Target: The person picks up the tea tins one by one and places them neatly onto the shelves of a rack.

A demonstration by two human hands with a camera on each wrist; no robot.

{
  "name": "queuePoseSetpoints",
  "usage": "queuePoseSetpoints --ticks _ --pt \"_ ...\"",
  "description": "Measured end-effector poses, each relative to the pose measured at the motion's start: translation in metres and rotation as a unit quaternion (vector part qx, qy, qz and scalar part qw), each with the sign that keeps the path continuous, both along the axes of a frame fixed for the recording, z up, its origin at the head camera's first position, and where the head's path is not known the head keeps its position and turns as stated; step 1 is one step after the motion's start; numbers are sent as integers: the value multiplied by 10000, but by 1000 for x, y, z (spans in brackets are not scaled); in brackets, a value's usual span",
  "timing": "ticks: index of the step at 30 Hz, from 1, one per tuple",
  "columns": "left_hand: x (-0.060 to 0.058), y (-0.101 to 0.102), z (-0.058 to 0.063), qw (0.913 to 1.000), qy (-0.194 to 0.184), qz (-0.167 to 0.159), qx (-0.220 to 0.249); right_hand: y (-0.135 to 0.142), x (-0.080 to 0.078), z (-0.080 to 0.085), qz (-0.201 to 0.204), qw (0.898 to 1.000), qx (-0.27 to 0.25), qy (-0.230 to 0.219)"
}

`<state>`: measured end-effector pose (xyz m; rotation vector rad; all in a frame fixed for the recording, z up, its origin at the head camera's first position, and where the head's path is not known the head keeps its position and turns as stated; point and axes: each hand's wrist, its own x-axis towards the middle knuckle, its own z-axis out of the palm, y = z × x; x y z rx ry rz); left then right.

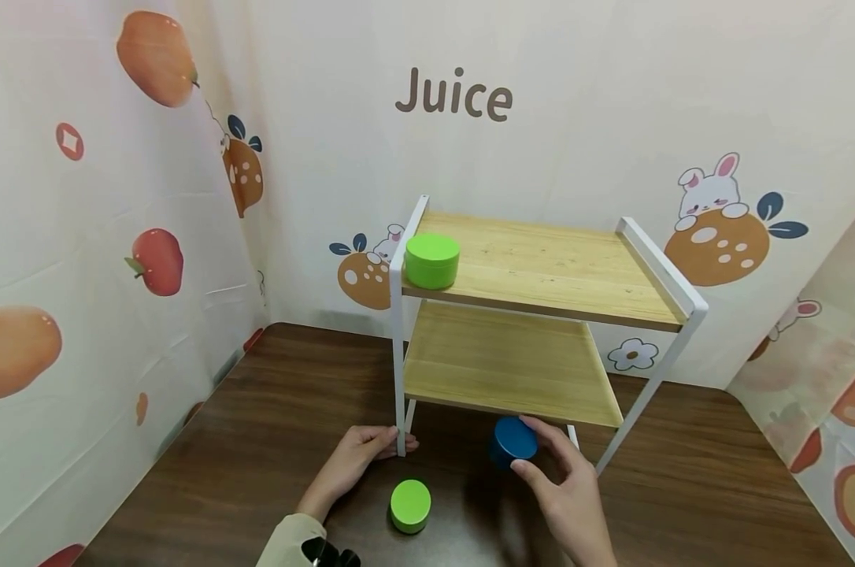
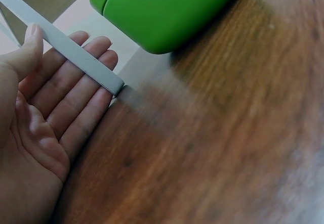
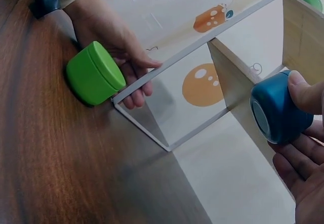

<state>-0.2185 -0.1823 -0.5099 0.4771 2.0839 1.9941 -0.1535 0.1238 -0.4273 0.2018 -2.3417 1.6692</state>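
My right hand (image 1: 565,488) pinches a round blue tin (image 1: 515,441) between thumb and fingers, in front of the shelf and below its lower board. In the right wrist view the tin (image 3: 276,107) is tilted, its base showing. My left hand (image 1: 357,457) holds the foot of the shelf's white front-left leg (image 2: 76,57), thumb on one side and fingers behind it. A round green tin (image 1: 410,505) stands on the table just right of the left hand. Another green tin (image 1: 432,261) sits on the top board at its front left corner.
The two-tier shelf has a wooden top board (image 1: 534,264), a lower board (image 1: 505,362) and white side frames (image 1: 664,272). It stands on a dark brown wooden table (image 1: 257,441). Printed curtains (image 1: 562,94) with fruit and rabbits hang behind and at both sides.
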Motion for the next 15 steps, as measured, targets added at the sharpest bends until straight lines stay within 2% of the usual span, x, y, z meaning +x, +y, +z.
queuePoseSetpoints --ticks 5,15 --pt "0 1 2 10000 -63 67 -13 0 0 5 -24 9999 97 -43" --pt "-2 0 0 10000 3 38 -24 0 0 11 45 9998 83 159"
